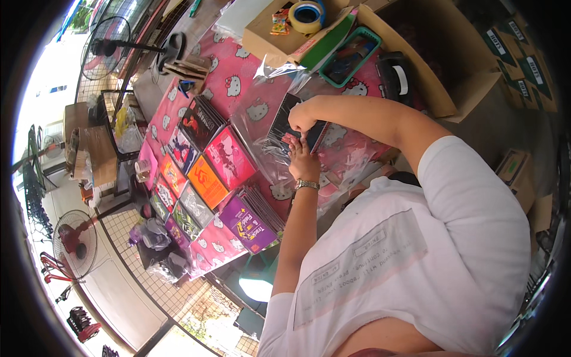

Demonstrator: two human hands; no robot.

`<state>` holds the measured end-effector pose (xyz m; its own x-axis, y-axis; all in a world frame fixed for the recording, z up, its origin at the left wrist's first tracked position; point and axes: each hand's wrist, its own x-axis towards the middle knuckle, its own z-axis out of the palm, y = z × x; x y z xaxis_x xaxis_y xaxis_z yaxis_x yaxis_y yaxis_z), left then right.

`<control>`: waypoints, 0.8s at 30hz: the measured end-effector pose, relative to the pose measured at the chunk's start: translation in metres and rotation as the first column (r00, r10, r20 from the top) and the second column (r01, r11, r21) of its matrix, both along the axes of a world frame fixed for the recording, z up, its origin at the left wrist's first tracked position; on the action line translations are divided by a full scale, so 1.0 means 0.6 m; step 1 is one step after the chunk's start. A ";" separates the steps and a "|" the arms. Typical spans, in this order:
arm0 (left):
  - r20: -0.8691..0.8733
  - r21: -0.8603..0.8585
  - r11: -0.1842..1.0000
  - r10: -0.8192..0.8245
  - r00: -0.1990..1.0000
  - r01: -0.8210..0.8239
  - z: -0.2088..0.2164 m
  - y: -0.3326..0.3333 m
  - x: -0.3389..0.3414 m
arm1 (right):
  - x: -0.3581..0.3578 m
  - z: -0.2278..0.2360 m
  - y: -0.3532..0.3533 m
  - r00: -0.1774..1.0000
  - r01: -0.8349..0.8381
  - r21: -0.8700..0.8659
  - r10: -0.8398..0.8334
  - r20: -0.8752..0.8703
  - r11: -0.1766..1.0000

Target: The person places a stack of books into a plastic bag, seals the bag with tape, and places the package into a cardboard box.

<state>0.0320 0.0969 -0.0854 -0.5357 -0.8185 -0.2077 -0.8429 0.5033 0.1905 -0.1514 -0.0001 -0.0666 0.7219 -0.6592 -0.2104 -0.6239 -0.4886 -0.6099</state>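
Grip: L hand [303, 159] fingers extended on dark notebook [286, 111], ctr frame, prob. steadying it; R hand [302, 118] curled above, contents can't tell. Coloured notebooks [208, 181], l. of ctr, stacked by cover, prob. for sorting.

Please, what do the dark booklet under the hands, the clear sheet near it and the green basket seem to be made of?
The dark booklet: probably paper or card, being flat and straight-edged; finish unclear.
The clear sheet: likely thin, glossy plastic film, judging by see-through wrinkles and bright glints.
The green basket: likely moulded plastic, slightly shiny, from its even colour and rounded corners.
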 end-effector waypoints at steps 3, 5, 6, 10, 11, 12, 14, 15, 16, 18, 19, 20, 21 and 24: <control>-0.101 -0.078 0.997 0.002 0.995 -0.010 -0.016 0.004 0.021 | 0.023 0.012 -0.008 0.968 -0.018 0.005 0.019 -0.249 1.000; -0.137 -0.111 0.994 -0.027 0.990 0.011 -0.017 0.007 0.023 | 0.029 0.013 -0.007 0.956 0.019 0.017 -0.013 -0.293 1.000; -0.173 -0.070 0.998 -0.005 0.985 -0.008 -0.014 0.006 0.026 | 0.032 0.017 -0.007 0.943 0.059 0.021 -0.049 -0.329 0.998; -0.012 -0.160 0.973 -0.173 0.985 0.169 0.025 0.012 0.032 | 0.020 0.036 0.021 0.911 0.252 -0.013 -0.242 -0.333 0.968; -0.008 -0.163 0.971 -0.181 0.984 0.177 0.041 0.018 0.037 | 0.008 0.042 0.035 0.903 0.319 -0.109 -0.337 -0.267 0.941; 0.037 -0.019 0.997 -0.077 0.996 0.078 0.058 0.021 0.043 | -0.004 0.051 0.050 0.881 0.395 -0.205 -0.433 -0.191 0.895; 0.125 0.265 0.964 -0.056 0.991 0.021 0.120 -0.016 0.013 | -0.004 0.027 0.097 0.796 0.505 -0.330 -0.578 -0.180 0.798; 0.148 0.405 0.913 -0.117 0.982 0.047 0.160 -0.061 0.002 | 0.008 0.028 0.136 0.758 0.528 -0.461 -0.640 -0.121 0.713; -0.180 0.120 0.992 -0.008 0.984 0.030 0.156 -0.090 0.014 | 0.023 0.028 0.165 0.814 0.497 -0.468 -0.579 -0.040 0.731; -0.393 -0.266 0.957 0.003 0.919 -0.116 0.177 -0.168 -0.014 | 0.064 0.031 0.220 0.830 0.415 -0.546 -0.549 -0.102 0.728; -0.313 -0.401 0.915 -0.090 0.946 -0.046 0.121 -0.224 0.031 | 0.102 0.026 0.221 0.838 0.388 -0.593 -0.538 -0.092 0.706; -0.313 -0.413 0.910 -0.107 0.944 -0.034 0.086 -0.254 0.046 | 0.113 0.013 0.220 0.832 0.376 -0.630 -0.547 -0.092 0.679; -0.129 0.109 0.990 0.101 0.986 -0.088 0.065 -0.280 0.069 | 0.116 0.018 0.215 0.832 0.383 -0.637 -0.549 -0.076 0.669; 0.126 0.662 0.705 0.231 0.965 -0.256 0.062 -0.356 0.150 | 0.110 0.065 0.212 0.867 0.429 -0.581 -0.497 0.049 0.692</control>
